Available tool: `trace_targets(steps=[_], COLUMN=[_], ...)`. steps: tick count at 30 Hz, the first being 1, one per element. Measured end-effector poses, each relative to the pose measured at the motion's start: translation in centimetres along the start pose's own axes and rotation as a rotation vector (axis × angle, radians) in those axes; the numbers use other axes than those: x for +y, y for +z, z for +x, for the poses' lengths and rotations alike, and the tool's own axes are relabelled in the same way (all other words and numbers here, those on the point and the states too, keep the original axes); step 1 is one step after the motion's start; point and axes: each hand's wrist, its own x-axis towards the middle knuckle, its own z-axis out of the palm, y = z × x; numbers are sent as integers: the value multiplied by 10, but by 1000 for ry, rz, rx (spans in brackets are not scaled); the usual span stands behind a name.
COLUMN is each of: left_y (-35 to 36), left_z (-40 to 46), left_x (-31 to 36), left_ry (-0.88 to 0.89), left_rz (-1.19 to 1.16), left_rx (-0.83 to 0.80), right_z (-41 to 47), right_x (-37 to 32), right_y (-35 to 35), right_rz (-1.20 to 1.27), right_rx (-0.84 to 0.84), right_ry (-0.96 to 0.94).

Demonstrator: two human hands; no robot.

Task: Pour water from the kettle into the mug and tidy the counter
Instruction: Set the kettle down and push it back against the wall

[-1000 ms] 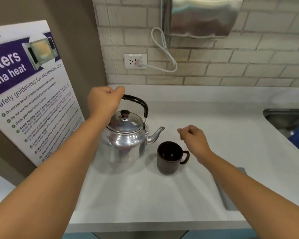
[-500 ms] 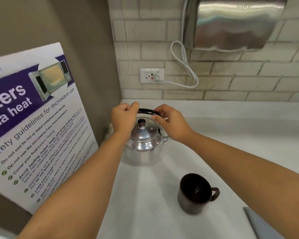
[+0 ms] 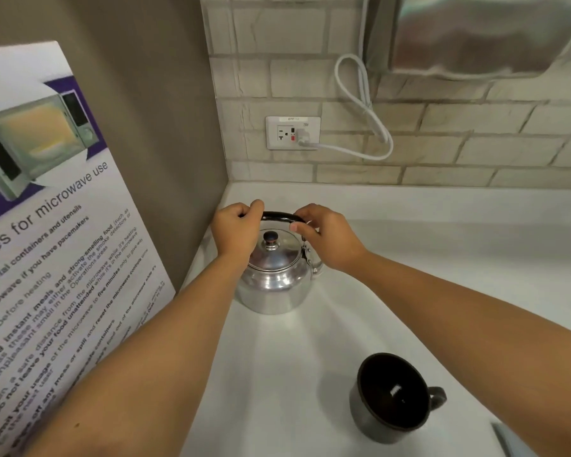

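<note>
White surface, far-left corner: kettle moved back from mug; I see left hand and right hand now both closed on handle. Tidying underway.

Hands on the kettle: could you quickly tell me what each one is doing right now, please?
Left hand: closed on the kettle's black handle, at its left end.
Right hand: closed on the same handle, at its right end.
</note>
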Motion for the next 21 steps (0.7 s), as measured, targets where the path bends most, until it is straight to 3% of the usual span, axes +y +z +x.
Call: trace_targets(steps=[5,11,16,21], left_y=[0,-11,-7,-2], left_z=[2,-5,13,34], left_x=[-1,-25,-24,-27], left_ry=[43,386,345,156], left_rz=[45,287,311,419], left_rx=[-36,65,46,-70], right_z=[9,20,37,48], right_x=[10,13,15,22], right_y=[6,21,22,26], right_rz=[-18,-76,-136,-101], right_rx=[63,176,226,166], right_ry=[13,-51,22,168])
